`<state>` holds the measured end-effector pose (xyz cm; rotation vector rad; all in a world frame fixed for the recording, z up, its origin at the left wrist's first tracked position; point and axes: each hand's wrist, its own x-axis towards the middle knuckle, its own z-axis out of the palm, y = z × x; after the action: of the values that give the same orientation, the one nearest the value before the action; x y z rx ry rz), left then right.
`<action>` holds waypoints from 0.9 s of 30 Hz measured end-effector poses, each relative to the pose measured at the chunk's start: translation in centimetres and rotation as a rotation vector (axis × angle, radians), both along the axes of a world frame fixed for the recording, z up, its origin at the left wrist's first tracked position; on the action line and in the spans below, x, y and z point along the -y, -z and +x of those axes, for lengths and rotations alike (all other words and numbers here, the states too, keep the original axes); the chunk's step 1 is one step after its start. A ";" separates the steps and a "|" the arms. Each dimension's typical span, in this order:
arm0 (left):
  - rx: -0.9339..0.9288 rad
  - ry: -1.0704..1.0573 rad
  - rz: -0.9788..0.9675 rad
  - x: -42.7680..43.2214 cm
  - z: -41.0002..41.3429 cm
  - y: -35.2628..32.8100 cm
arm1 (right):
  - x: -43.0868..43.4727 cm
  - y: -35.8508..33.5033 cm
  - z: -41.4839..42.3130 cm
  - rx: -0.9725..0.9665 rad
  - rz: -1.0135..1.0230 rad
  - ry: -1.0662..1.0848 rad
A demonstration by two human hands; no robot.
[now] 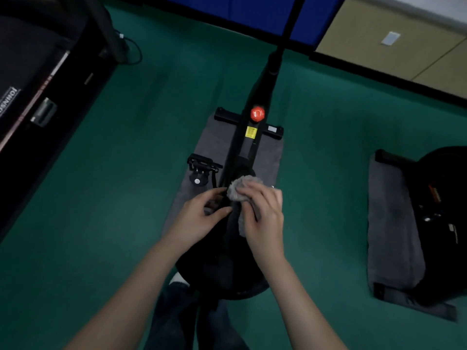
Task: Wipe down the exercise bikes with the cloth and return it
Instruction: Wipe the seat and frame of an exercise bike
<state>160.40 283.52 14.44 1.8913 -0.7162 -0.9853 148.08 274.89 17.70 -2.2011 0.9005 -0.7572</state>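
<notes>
Wiping the middle frame of the exercise bike

The right hand bunches the grey cloth under curled fingers and presses it on the dark frame, near of the red knob. The left hand curls at the same bar just left of the cloth (whether it truly grips is lost in the dimness). On so narrow a bar the wad could slide off and drop, or catch the pedal to the left.

Green floor, two mats.
A grey mat at centre lies under the black exercise bike; a second grey mat at right carries another bike; a treadmill stands upper left.
</notes>
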 end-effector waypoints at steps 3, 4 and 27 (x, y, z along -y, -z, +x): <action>-0.086 -0.043 -0.027 0.1 0.2 0.4 | 0.4 0.1 0.3 0.010 -0.039 -0.032; -0.097 -0.064 -0.033 0.2 0.2 0.5 | 1.2 0.0 1.0 0.014 -0.050 -0.052; -0.220 -0.086 -0.083 0.0 0.4 0.8 | 4.7 1.9 1.4 -0.065 0.804 0.297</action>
<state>160.80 283.50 13.60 1.6958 -0.5335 -1.0720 149.47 270.23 15.81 -1.4049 1.3039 -0.3471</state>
